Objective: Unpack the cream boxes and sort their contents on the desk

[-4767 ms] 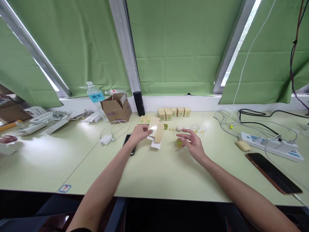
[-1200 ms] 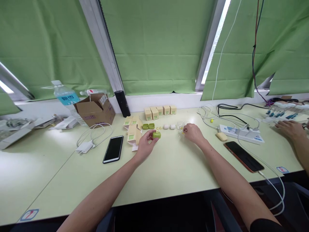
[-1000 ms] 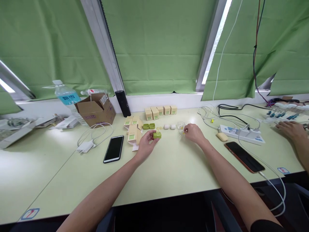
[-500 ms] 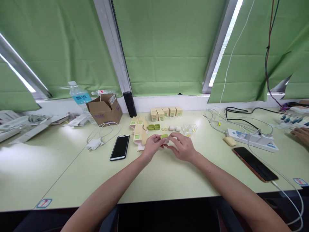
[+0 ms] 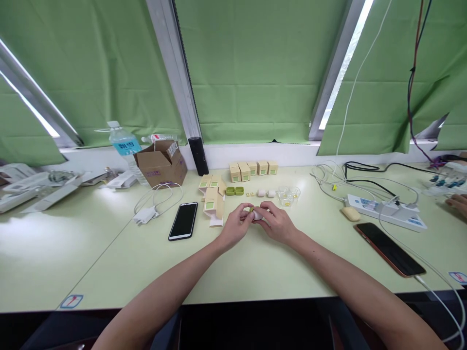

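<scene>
My left hand [image 5: 235, 223] is closed, its thumb and fingers pinching a small green plastic part [image 5: 251, 209], mostly hidden by the fingertips. Against it, my right hand [image 5: 277, 223] grips a small white rounded piece [image 5: 257, 215] between thumb and fingers. The two parts touch or nearly touch; I cannot tell if they are joined. Just beyond the hands lie two green square cups [image 5: 234, 191], tiny yellow pieces [image 5: 250, 194], two white cylinders [image 5: 266, 193] and several clear plastic cups [image 5: 288, 195] with yellow bits in them.
Several small tan boxes [image 5: 253, 170] line the back, with opened tan cartons [image 5: 213, 200] left of the hands. A phone [image 5: 183, 221], a cardboard box [image 5: 160, 164] and a black bottle [image 5: 198, 156] stand leftward. Rightward are a power strip [image 5: 386, 212], another phone [image 5: 390, 249] and a co-worker's hand [image 5: 458, 203].
The green part has turned and is now more covered by my left fingers. More of the white piece shows. My right fingers have closed in around it.
</scene>
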Motion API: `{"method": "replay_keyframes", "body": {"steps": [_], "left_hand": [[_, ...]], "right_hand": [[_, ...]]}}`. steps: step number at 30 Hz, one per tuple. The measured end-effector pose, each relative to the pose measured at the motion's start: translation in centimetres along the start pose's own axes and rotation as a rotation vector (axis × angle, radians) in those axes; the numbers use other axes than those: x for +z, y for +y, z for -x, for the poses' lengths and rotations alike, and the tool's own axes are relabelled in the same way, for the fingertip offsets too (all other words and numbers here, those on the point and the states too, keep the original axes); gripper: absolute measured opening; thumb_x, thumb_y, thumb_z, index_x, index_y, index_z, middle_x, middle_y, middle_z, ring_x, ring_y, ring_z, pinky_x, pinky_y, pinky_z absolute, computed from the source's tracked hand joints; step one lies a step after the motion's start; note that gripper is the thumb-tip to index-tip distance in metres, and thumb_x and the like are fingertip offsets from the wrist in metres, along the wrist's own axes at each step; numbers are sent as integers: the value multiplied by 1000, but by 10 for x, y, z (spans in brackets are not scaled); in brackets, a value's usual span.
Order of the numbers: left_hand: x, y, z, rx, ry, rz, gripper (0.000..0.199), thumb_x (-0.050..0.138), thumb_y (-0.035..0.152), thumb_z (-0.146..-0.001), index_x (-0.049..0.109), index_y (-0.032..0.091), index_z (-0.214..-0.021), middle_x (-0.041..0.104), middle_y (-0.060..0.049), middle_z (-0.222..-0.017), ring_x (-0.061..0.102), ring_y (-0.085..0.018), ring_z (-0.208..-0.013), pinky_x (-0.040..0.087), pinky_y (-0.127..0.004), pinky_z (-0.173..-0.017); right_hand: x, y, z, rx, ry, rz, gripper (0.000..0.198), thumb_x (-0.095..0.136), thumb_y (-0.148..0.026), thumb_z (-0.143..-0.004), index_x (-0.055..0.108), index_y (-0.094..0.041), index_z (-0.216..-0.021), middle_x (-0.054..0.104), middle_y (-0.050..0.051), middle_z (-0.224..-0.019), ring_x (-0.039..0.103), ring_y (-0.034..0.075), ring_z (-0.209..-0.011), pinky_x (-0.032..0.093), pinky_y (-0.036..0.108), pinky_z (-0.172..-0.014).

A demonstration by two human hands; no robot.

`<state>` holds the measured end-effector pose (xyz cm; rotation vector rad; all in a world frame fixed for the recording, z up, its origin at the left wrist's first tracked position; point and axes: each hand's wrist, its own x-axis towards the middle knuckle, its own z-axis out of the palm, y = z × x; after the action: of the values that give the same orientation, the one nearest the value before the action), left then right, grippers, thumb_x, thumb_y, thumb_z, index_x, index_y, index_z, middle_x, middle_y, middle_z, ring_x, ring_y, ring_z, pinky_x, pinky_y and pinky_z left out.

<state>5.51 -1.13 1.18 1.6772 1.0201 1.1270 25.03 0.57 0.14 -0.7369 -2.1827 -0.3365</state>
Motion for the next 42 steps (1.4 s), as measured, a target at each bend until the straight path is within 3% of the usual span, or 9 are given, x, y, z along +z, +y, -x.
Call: {"method": "replay_keyframes", "body": {"steps": [4, 9, 15, 22, 26, 30, 35, 42], "left_hand": [[-1, 4, 2, 43, 29, -124, 35, 58, 43, -94, 63, 20, -120, 74, -6, -93, 72, -21, -88, 57, -34, -82], [1, 6, 3, 36, 27, -72, 31, 60, 41, -93, 69, 22, -115, 74, -5, -93, 72, -23, -84, 58, -34, -80], [0, 11, 1, -14, 27, -140, 21, 55, 34, -92, 72, 23, -97, 71, -1, -77, 66, -19, -70, 53, -28, -68], [-2, 15, 0, 37, 13, -345, 29, 43, 24, -95, 71, 24, -89, 66, 0, -69, 61, -18, -64, 46, -28, -65], [-4, 13, 1, 104, 38, -378, 27, 48, 33, -98, 69, 24, -112, 68, -4, -86, 62, -21, -79, 48, -32, -76], [-9, 6, 1, 202, 29, -452, 43, 65, 36, -89, 60, 24, -131, 61, -9, -116, 61, -25, -98, 48, -42, -95], [-11, 1, -1, 200, 13, -414, 32, 65, 32, -89, 60, 24, -120, 63, -8, -118, 60, -26, -110, 45, -43, -101], [-6, 12, -1, 100, 46, -274, 28, 66, 37, -88, 62, 22, -112, 70, -6, -110, 64, -25, -104, 50, -38, -94]], "right_hand": [[0, 1, 1, 16, -14, -42, 34, 54, -31, -101, 57, -19, -133, 61, 11, -106, 62, 17, -76, 52, 27, -58], [-1, -1, 2, 41, -34, -95, 34, 53, -27, -100, 57, -20, -133, 61, 12, -110, 64, 20, -84, 57, 31, -65], [0, -10, -2, 109, -57, -151, 37, 50, -19, -98, 54, -23, -135, 61, 10, -106, 65, 20, -86, 59, 32, -65], [2, -18, -7, 158, -58, -130, 28, 49, -20, -100, 55, -20, -127, 58, 9, -103, 62, 19, -80, 55, 29, -59], [0, -11, -6, 194, -25, -242, 26, 50, -23, -100, 55, -21, -125, 57, 11, -108, 63, 21, -88, 62, 35, -68], [0, -5, -5, 262, -5, -353, 25, 51, -27, -101, 53, -23, -126, 58, 13, -117, 64, 24, -100, 64, 41, -77], [0, -6, -5, 275, -35, -394, 25, 50, -27, -101, 53, -23, -126, 61, 13, -119, 65, 25, -102, 63, 43, -80], [0, -10, -9, 329, 17, -452, 21, 47, -30, -103, 54, -23, -121, 64, 12, -114, 65, 24, -99, 61, 40, -80]]}}
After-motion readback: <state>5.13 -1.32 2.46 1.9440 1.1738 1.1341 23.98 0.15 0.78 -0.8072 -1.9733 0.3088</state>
